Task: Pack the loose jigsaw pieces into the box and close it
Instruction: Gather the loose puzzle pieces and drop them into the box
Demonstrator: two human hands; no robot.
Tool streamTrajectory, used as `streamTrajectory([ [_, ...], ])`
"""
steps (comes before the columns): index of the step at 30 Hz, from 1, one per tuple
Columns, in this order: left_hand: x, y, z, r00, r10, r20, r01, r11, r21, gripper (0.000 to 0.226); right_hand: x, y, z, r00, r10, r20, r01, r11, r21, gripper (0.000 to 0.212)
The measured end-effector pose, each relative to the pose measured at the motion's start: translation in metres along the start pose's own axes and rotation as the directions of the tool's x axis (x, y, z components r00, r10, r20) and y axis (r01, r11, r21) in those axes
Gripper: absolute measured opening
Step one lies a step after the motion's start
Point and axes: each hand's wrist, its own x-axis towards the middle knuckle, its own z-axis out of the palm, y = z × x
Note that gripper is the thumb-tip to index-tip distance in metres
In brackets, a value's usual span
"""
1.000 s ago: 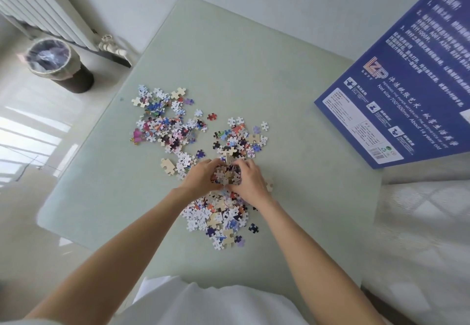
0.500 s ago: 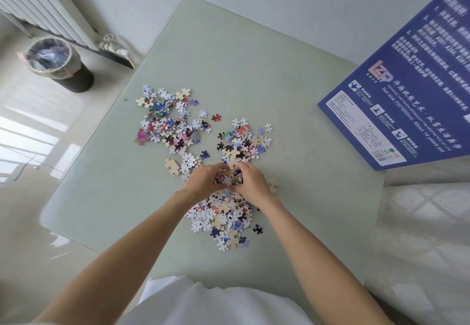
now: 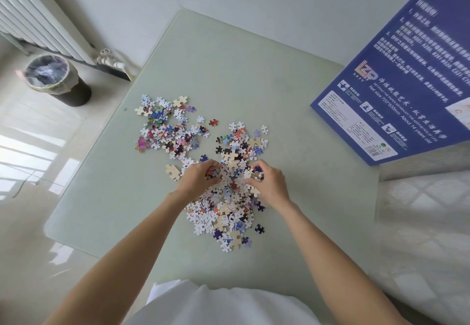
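1. Reading the blue box [image 3: 396, 95] first: it sits at the far right of the table, printed face up, with the letters "LZP" in a logo and white lines that include "Net size 700*500mm" and "About 14 years old". The other lines of print are too small to make out.
2. Both hands are in the heap of jigsaw pieces [image 3: 223, 205] at the middle of the pale green table [image 3: 254, 83]. The left hand [image 3: 197, 179] has its fingers curled round a small clutch of pieces; the right hand [image 3: 269, 183] is curled the same way, pinching pieces at its fingertips.
3. A second cluster [image 3: 165, 131] lies to the left and farther off, apart from the hands, and a third bunch [image 3: 241, 141] sits just beyond the fingers. One red piece [image 3: 213, 122] lies alone between the two far groups.
4. Edges now: the box's near corner overhangs the table's right edge, above white patterned fabric [image 3: 427, 217]. Open tabletop runs between the pieces and the box, and more lies bare beyond the pieces up to the far rim.
5. Off the table to the left stand a lined waste bin [image 3: 54, 77] and a white radiator [image 3: 38, 16] on the wall.
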Motion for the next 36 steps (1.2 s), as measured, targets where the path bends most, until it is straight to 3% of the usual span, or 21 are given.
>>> streamTrajectory([
  [3,-0.003,0.002,-0.012,0.997,0.055,-0.058,-0.056,0.998,-0.008,0.041,-0.008,-0.001,-0.012,0.997,-0.059,-0.048,0.057,0.997,-0.042,0.036],
  [7,-0.004,0.007,-0.026,0.963,0.237,-0.127,-0.230,0.971,0.067,0.036,-0.014,-0.006,-0.032,0.985,-0.146,-0.096,0.140,0.988,-0.072,0.034],
  [9,-0.001,0.017,-0.034,0.954,0.264,-0.144,-0.257,0.964,0.066,0.037,-0.020,-0.013,-0.046,0.982,-0.102,-0.158,0.105,0.994,0.015,0.034],
  [13,0.013,0.048,-0.052,0.960,0.225,-0.165,-0.238,0.969,-0.065,0.042,-0.032,-0.032,-0.095,0.965,0.027,-0.262,0.074,0.927,0.367,0.029],
  [16,0.033,0.090,-0.069,0.951,0.250,-0.184,-0.283,0.941,-0.185,0.037,-0.041,-0.047,-0.159,0.929,0.047,-0.368,0.162,0.840,0.518,0.026],
  [19,0.055,0.145,-0.089,0.905,0.360,-0.229,-0.410,0.881,-0.235,0.033,-0.049,-0.062,-0.235,0.852,0.026,-0.522,0.296,0.800,0.523,0.025],
  [23,0.085,0.234,-0.117,0.804,0.508,-0.310,-0.587,0.764,-0.268,0.032,-0.054,-0.064,-0.327,0.677,-0.050,-0.734,0.461,0.806,0.371,0.029],
  [26,0.106,0.303,-0.135,0.697,0.604,-0.387,-0.710,0.655,-0.256,0.033,-0.045,-0.048,-0.375,0.566,-0.064,-0.822,0.465,0.848,0.255,0.031],
  [30,0.126,0.386,-0.148,0.555,0.690,-0.465,-0.828,0.511,-0.231,0.033,-0.022,-0.016,-0.408,0.442,-0.088,-0.893,0.352,0.932,0.082,0.028],
  [33,0.137,0.426,-0.148,0.486,0.725,-0.488,-0.872,0.437,-0.220,0.032,-0.011,-0.001,-0.407,0.401,-0.233,-0.886,0.185,0.968,-0.171,0.028],
  [36,0.148,0.450,-0.139,0.441,0.759,-0.479,-0.897,0.394,-0.201,0.033,-0.005,0.009,-0.401,0.386,-0.375,-0.843,0.075,0.923,-0.376,0.027],
])
